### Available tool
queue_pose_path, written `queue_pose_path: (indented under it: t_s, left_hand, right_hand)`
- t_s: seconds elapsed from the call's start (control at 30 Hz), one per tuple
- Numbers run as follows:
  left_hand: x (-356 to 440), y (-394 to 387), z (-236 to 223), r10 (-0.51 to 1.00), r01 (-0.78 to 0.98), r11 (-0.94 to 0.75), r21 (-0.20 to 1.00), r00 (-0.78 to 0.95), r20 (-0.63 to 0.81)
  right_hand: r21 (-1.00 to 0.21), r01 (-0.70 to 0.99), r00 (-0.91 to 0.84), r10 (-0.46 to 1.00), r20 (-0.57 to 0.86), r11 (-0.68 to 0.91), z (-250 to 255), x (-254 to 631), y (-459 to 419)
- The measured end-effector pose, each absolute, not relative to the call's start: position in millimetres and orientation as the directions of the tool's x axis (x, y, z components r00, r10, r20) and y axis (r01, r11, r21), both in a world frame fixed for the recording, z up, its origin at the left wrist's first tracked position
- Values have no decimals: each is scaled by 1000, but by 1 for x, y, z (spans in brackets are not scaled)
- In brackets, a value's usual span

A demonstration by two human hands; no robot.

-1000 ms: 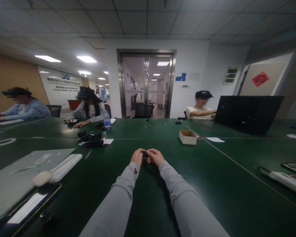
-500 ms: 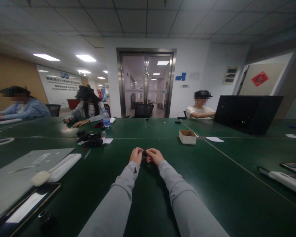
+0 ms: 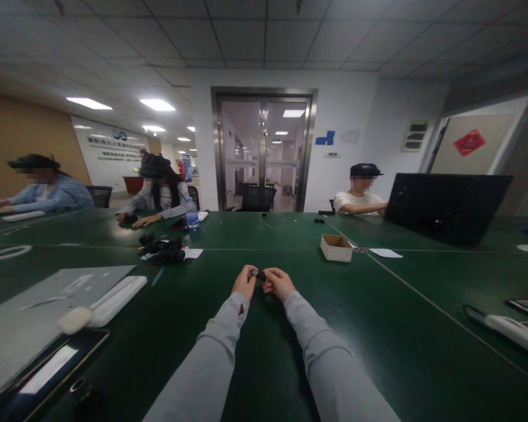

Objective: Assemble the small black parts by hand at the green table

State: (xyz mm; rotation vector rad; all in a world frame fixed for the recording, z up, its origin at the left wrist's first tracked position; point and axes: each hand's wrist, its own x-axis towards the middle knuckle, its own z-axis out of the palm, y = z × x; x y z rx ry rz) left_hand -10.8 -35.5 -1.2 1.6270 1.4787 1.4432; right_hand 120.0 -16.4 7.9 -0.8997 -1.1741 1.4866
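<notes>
My left hand (image 3: 245, 281) and my right hand (image 3: 278, 282) meet just above the green table (image 3: 378, 328), straight ahead of me. Both pinch a small black part (image 3: 259, 274) between their fingertips, the fingers curled. Grey sleeves cover both forearms. I cannot make out what the part is.
A small cardboard box (image 3: 335, 247) stands ahead to the right. A heap of black parts (image 3: 163, 250) lies ahead left. A grey mat (image 3: 35, 305), a white keyboard (image 3: 117, 292) and a phone (image 3: 44, 369) lie near left. An open laptop (image 3: 444, 205) stands right. Three people sit at the far side.
My hands have stayed together on the small part with only slight finger movement. The view has shifted a little.
</notes>
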Motion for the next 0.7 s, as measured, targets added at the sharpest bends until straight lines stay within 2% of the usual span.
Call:
queue_pose_path:
  t_s: [0.2,0.7]
  left_hand:
    - [-12,-34,-5,909,414,-314,854,-130,397]
    - [-11,-38,-3,923,398,-305,865,-100,372]
  right_hand:
    - [-964,-263,-220,975,23,-37,9,121,-17]
    - [-968,-250,-224,973,53,-4,2,123,-15]
